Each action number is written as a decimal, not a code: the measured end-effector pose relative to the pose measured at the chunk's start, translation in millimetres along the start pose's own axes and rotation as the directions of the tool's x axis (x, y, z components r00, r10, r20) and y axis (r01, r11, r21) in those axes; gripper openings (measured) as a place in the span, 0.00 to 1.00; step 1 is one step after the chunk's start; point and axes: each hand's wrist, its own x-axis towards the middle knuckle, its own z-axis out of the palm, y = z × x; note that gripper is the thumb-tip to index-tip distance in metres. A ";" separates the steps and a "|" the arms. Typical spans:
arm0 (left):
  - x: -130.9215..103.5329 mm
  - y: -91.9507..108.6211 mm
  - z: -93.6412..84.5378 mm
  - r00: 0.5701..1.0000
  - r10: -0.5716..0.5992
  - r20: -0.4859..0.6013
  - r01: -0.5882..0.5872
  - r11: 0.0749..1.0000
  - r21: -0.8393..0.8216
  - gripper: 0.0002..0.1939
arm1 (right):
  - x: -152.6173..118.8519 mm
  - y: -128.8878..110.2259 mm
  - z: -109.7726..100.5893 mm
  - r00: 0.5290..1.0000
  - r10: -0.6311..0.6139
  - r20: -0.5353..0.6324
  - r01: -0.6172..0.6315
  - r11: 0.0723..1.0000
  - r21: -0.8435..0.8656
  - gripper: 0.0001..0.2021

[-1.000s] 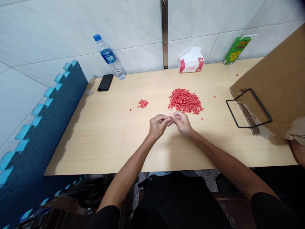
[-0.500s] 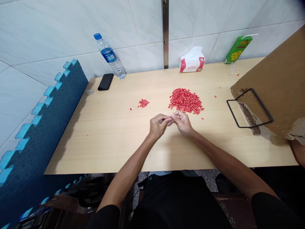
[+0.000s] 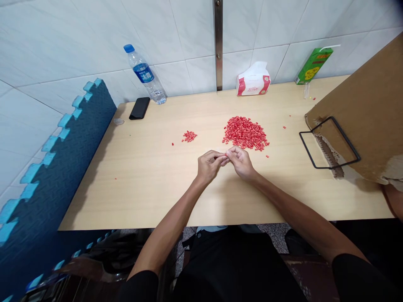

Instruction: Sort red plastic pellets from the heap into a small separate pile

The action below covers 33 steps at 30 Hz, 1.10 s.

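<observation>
Fingertip to fingertip, my left hand [image 3: 208,166] and my right hand [image 3: 242,162] meet over the table, both closed in a pinch. A tiny red piece [image 3: 226,155] shows between them, mostly covered by the fingers. Just beyond my right hand lies a big pile of small red pieces [image 3: 245,132], short and tube-like. A much smaller pile of the same pieces [image 3: 189,136] sits beyond my left hand, with a single red piece [image 3: 173,144] to its left. One loose piece [image 3: 267,156] rests right of my right hand.
Along the wall are a black phone [image 3: 139,108], a water bottle [image 3: 145,75], a tissue pack [image 3: 253,79] and a green drink carton [image 3: 314,66]. A cardboard panel [image 3: 362,100] with a black wire frame [image 3: 344,135] stands right; a blue foam mat [image 3: 78,138] borders the left. Another person's arm [image 3: 393,200] shows far right.
</observation>
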 end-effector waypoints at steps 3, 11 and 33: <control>0.4 -0.4 0.2 1.000 -0.001 0.003 0.001 1.000 -0.001 0.07 | -0.1 -0.2 0.3 1.000 -0.001 -0.006 0.001 1.000 -0.004 0.19; 0.7 0.2 -0.3 1.000 0.017 0.008 -0.018 1.000 0.020 0.07 | -0.4 -1.8 1.4 1.000 -0.004 -0.013 0.004 1.000 -0.009 0.19; 0.9 3.6 -0.3 1.000 0.029 0.009 -0.029 0.998 0.048 0.06 | -0.7 0.6 1.2 1.000 -0.013 -0.011 0.013 1.000 -0.021 0.18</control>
